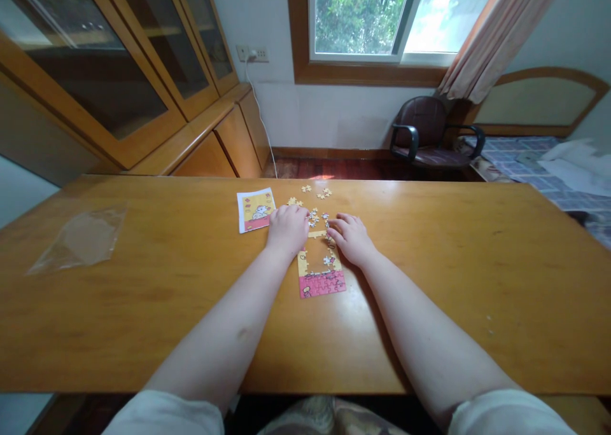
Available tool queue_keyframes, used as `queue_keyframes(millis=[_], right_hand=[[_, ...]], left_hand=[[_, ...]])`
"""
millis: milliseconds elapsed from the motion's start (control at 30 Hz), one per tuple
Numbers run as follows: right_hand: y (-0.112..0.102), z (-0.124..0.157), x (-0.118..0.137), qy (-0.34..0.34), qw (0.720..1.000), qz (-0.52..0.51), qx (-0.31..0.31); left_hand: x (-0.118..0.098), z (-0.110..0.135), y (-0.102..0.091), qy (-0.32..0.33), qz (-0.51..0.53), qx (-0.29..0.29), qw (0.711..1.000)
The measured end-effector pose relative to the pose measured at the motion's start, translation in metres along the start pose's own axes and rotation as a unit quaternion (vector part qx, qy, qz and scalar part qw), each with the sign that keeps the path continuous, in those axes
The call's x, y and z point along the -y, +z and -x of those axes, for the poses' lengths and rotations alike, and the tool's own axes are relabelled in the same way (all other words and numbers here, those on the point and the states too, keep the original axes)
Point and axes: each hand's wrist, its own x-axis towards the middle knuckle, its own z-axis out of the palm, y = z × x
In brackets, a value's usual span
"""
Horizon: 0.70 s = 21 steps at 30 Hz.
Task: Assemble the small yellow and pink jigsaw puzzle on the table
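A partly joined jigsaw puzzle [323, 285] lies flat on the table, with a pink lower part and a yellow frame around a gap. Inside the gap rests a loose piece [327, 261]. My left hand [289, 229] is at the puzzle's upper left, palm down; its fingertips are hidden behind it. At the upper right edge is my right hand [352, 236], its thumb and fingers bent but apart, with nothing visible between them. Loose puzzle pieces [314, 218] lie between the hands. Beside my left hand sits a picture card [242, 214] showing a yellow and pink design.
More loose yellow pieces [324, 194] are scattered near the far edge of the wooden table [443, 263]. A clear plastic bag [86, 238] lies at the left. Beyond the table stand a glass-door cabinet [191, 114], an armchair [424, 130] and a bed [529, 161].
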Motion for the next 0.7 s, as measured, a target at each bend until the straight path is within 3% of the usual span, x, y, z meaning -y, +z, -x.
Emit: queue_keyframes(millis=[167,333,500,700], right_hand=[[0.001,-0.001,-0.002,-0.002,1.000,-0.010,-0.017],[0.004,-0.003,-0.006,0.002,0.999,-0.023,-0.030],[0.002,-0.003,-0.006,0.016,0.998,-0.047,-0.039],[0.000,-0.004,-0.004,0.026,0.996,-0.063,-0.049]], left_hand=[[0.000,-0.027,-0.009,0.006,-0.011,0.026,1.000],[0.000,-0.057,0.005,-0.026,-0.026,0.063,0.997],[-0.004,-0.069,0.020,-0.044,-0.030,0.098,0.994],[-0.011,-0.078,0.023,-0.047,-0.028,0.126,0.991]])
